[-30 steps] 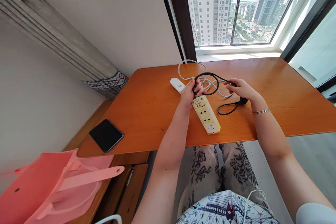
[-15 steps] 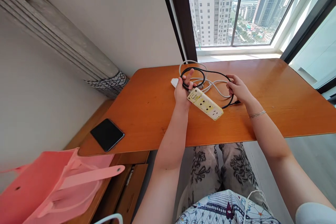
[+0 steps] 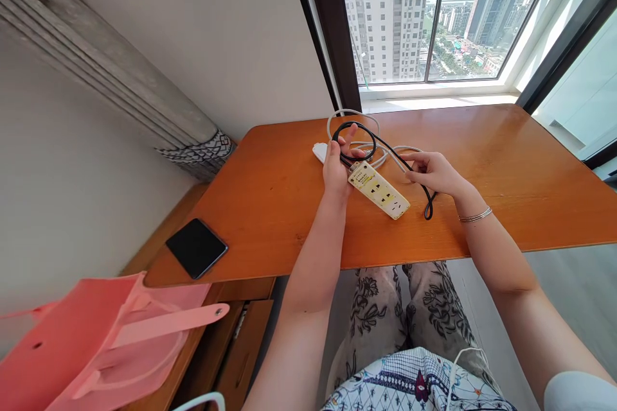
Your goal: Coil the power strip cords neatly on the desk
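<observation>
My left hand (image 3: 336, 170) gripped the coiled black power cord (image 3: 375, 140) at one end of the cream power strip (image 3: 379, 190), which slanted over the wooden table (image 3: 279, 205). My right hand (image 3: 436, 173) pinched the cord's run between thumb and fingers. A white cable (image 3: 359, 113) lay looped behind.

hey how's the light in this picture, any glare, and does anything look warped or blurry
Head view: daylight glares nearly white on the window sill; head view: the table has a soft sheen; head view: the curtain leans steeply, perhaps from a wide lens; head view: the power strip's sockets look fairly clear, its label too small to read.
</observation>
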`<state>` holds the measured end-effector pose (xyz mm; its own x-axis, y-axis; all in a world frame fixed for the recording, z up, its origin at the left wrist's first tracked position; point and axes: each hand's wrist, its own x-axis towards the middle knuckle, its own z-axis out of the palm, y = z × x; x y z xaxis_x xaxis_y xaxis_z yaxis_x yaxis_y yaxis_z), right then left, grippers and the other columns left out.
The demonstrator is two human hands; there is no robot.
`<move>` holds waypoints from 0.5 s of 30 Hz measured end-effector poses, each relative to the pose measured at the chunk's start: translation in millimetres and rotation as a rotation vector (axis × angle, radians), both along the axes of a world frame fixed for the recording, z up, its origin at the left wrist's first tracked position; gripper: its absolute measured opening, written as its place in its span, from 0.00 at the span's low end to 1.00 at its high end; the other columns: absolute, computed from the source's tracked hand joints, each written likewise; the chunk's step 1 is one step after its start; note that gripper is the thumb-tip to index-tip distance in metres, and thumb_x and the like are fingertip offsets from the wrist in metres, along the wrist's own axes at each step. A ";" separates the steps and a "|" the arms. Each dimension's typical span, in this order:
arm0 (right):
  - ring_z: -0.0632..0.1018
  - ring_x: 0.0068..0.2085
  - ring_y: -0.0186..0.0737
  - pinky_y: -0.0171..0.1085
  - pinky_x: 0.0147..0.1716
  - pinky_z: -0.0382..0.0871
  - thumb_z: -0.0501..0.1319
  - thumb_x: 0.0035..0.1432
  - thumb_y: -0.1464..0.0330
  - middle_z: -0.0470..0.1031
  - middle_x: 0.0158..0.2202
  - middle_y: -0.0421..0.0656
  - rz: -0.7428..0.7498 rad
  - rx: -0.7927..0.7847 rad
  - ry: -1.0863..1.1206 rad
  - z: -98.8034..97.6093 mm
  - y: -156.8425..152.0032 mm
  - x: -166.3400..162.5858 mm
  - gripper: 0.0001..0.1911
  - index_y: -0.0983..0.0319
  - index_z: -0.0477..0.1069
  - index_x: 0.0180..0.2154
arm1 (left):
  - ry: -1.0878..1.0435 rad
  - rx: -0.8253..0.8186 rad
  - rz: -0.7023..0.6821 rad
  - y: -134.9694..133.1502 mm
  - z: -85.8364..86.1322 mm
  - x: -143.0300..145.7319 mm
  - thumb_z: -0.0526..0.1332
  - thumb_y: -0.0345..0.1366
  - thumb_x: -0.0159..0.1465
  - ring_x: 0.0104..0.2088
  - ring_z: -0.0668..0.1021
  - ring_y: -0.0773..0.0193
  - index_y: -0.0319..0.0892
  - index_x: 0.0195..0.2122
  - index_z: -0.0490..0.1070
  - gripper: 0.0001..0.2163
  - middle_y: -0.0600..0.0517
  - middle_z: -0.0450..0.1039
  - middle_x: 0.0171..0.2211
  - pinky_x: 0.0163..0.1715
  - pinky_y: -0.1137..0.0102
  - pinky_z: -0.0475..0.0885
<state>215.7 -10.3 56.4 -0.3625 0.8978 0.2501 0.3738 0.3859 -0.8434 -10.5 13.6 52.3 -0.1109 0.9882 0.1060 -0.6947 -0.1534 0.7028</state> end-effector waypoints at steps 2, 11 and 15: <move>0.62 0.23 0.29 0.34 0.25 0.58 0.66 0.53 0.63 0.65 0.22 0.33 0.086 -0.025 0.044 -2.3 -1.4 -4.3 0.29 0.69 0.76 0.56 | 0.061 -0.029 0.019 -1.6 -0.3 1.3 0.61 0.50 0.69 0.32 0.83 0.62 0.47 0.33 0.66 0.14 0.53 0.83 0.40 0.30 0.68 0.77; 0.63 0.24 0.29 0.33 0.24 0.59 0.70 0.51 0.61 0.67 0.25 0.34 0.218 -0.100 0.128 -11.4 -13.4 -33.1 0.36 0.68 0.73 0.60 | 0.033 0.017 0.034 -11.4 7.3 12.0 0.64 0.44 0.66 0.44 0.85 0.62 0.46 0.33 0.64 0.11 0.54 0.82 0.45 0.38 0.72 0.78; 0.61 0.23 0.28 0.32 0.24 0.58 0.70 0.52 0.63 0.64 0.24 0.32 0.271 -0.156 0.165 -9.7 -14.8 -31.8 0.37 0.68 0.71 0.62 | 0.015 0.000 0.020 -12.2 6.3 12.3 0.66 0.45 0.64 0.45 0.85 0.61 0.47 0.34 0.65 0.12 0.54 0.82 0.45 0.40 0.72 0.79</move>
<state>183.9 -25.2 46.7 -0.5593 0.8063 0.1927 0.1291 0.3143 -0.9405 1.9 1.4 58.6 -0.1294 0.9857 0.1081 -0.6810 -0.1675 0.7129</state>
